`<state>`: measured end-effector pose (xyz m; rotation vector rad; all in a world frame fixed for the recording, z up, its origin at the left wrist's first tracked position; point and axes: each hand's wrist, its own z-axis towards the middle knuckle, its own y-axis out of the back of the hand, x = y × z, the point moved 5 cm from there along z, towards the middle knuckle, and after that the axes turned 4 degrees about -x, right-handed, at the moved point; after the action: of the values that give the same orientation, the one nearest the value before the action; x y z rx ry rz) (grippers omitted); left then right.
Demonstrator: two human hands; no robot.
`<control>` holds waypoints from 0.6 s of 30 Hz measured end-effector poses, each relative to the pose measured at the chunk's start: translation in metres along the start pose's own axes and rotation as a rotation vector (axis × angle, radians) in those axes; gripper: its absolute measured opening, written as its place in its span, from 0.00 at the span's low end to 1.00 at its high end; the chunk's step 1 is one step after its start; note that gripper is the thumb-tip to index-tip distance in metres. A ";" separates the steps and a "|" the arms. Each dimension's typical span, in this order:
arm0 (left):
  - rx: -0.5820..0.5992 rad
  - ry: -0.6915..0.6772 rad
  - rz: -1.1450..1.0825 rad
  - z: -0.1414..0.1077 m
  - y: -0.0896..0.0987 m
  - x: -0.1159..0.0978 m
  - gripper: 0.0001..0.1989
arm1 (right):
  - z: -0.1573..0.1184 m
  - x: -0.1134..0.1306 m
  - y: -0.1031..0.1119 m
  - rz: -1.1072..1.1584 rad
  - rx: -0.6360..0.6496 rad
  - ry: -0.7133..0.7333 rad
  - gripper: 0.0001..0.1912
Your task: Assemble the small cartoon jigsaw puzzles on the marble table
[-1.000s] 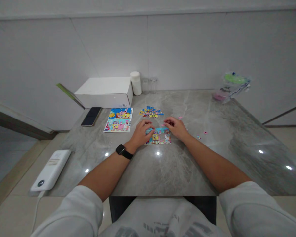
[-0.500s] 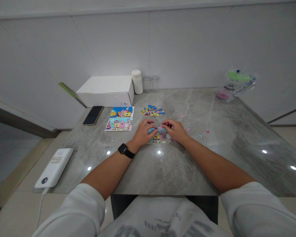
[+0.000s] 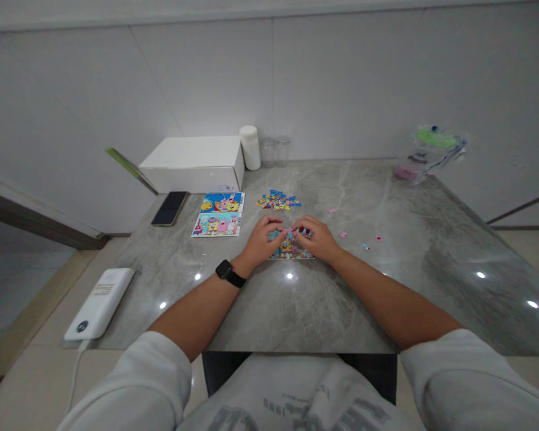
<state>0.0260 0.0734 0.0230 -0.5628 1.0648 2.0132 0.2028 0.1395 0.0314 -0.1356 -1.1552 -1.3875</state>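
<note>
Table: under all the fingers, flat, so the bits can lie down.
White box: far past the left fingers, maybe there to be out of the way.
Picture sheet: left of the left fingers, face up, maybe so the eyes can peek.
Left hand: fingers bent, tips at the puzzle's top edge; I can't tell if they pinch a bit.
Right hand: fingers bent in close to the left ones, maybe to work together; I can't tell if they pinch.
Puzzle: flat under both hands' fingertips.
Heap of bits: just past the fingers, maybe for easy reach.
Loose bits: right of the right fingers, apart.
</note>
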 end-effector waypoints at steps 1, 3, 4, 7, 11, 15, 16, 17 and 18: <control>0.002 -0.001 -0.006 0.000 0.000 0.000 0.09 | 0.000 0.001 0.000 0.006 0.002 0.006 0.09; 0.014 0.002 -0.010 0.000 -0.001 0.000 0.09 | 0.001 0.000 -0.001 0.025 0.002 -0.011 0.10; 0.024 0.004 -0.010 -0.001 -0.001 0.000 0.09 | 0.001 -0.001 -0.001 0.034 -0.001 -0.028 0.10; 0.049 0.006 -0.013 -0.001 -0.002 0.001 0.08 | 0.002 -0.005 0.000 0.056 -0.027 -0.071 0.09; 0.039 0.030 0.001 -0.001 0.000 0.003 0.08 | 0.002 -0.008 0.002 0.055 -0.040 -0.096 0.10; 0.022 0.034 0.011 -0.001 0.002 0.004 0.07 | 0.002 -0.008 0.000 0.047 0.009 -0.091 0.10; 0.024 0.026 0.011 0.000 0.002 0.003 0.07 | 0.002 -0.007 -0.001 0.050 0.021 -0.088 0.10; 0.029 0.017 0.011 0.000 0.001 0.002 0.07 | 0.002 -0.007 -0.002 0.053 0.031 -0.086 0.10; 0.034 0.009 0.011 0.000 0.001 0.001 0.07 | 0.002 -0.007 -0.003 0.056 0.036 -0.082 0.10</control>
<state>0.0245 0.0734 0.0221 -0.5500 1.1075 2.0004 0.2013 0.1449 0.0256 -0.1992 -1.2351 -1.3213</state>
